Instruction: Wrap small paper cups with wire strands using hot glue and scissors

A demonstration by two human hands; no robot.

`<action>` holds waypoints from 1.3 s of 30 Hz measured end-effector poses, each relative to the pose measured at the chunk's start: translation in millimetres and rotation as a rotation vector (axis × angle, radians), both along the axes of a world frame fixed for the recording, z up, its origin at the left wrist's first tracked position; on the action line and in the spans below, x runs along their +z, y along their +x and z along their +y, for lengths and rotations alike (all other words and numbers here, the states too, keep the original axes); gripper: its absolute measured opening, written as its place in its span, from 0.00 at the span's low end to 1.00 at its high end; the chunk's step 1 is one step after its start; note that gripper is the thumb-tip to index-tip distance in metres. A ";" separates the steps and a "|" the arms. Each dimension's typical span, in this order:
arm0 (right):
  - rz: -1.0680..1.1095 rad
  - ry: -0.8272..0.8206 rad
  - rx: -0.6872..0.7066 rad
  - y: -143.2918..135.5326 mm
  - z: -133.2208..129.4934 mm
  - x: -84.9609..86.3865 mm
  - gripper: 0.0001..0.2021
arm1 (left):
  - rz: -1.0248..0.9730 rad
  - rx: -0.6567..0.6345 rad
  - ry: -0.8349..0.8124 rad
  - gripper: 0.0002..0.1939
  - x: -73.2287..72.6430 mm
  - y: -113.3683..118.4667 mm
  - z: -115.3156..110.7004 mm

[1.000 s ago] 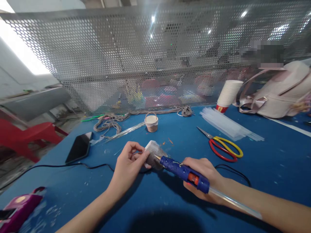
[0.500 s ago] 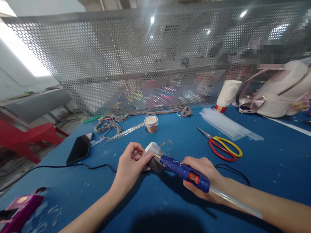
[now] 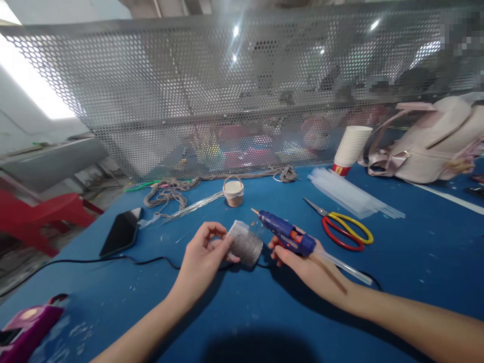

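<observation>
Grey cord-wrapped cup (image 3: 246, 248), pinched in left hand's grip (image 3: 226, 246)

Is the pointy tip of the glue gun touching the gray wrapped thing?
Apart. The head view shows a strip of blue tabletop between the glue gun's tip and the gray wrapped piece.

The head camera looks forward and down from the wearer's own viewpoint, over the blue table (image 3: 143, 312). The left hand (image 3: 206, 247) and right hand (image 3: 308, 267) are close to it, around the middle of the frame; the perforated metal screen (image 3: 170, 96), farther off, spans the upper frame, seen through a wide view.
</observation>
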State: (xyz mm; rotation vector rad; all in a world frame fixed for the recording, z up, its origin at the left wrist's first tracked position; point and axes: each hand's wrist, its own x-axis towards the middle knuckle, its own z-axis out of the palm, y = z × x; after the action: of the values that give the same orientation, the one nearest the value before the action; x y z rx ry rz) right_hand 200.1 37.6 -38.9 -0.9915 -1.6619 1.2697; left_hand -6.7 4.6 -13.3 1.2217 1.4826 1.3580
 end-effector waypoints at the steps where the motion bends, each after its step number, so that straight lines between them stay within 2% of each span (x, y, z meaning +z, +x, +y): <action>1: 0.020 0.004 -0.009 -1.3 0.7 0.4 0.07 | 0.016 0.001 0.014 0.14 0.2 0.6 -0.4; 5: 0.028 0.112 -0.027 -5.0 3.9 15.1 0.07 | 0.073 -0.046 0.062 0.11 0.0 5.0 -3.7; 9: 0.081 0.173 0.064 -9.6 10.5 26.1 0.08 | 0.132 -0.124 0.087 0.09 -0.5 11.1 -6.7; 14: 0.074 0.252 0.226 -13.6 17.1 20.7 0.12 | 0.292 -0.192 0.060 0.08 3.1 15.2 -8.5; 22: 0.024 0.325 0.268 -10.4 24.7 16.1 0.11 | 0.398 -0.172 0.070 0.11 4.8 17.9 -8.9; 26: 0.029 0.343 0.275 -8.4 27.3 11.8 0.10 | 0.331 -0.226 0.075 0.14 4.8 19.4 -10.2; 31: 0.027 0.338 0.286 -6.6 26.5 10.5 0.12 | 0.196 -0.281 0.022 0.08 12.5 19.7 -13.5; 35: 0.108 0.304 0.294 -5.9 24.0 15.2 0.11 | 0.094 -0.236 -0.041 0.07 18.3 16.9 -13.1; 39: 0.102 0.267 0.157 -4.9 18.1 22.9 0.10 | -0.019 -0.162 -0.071 0.07 17.3 14.2 -10.2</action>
State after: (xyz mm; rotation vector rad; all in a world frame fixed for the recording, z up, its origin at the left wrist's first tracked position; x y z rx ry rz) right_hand 195.2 55.8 -16.0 -0.6365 -1.8008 1.1401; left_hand 7.4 -5.6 4.0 1.2522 1.3754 1.1969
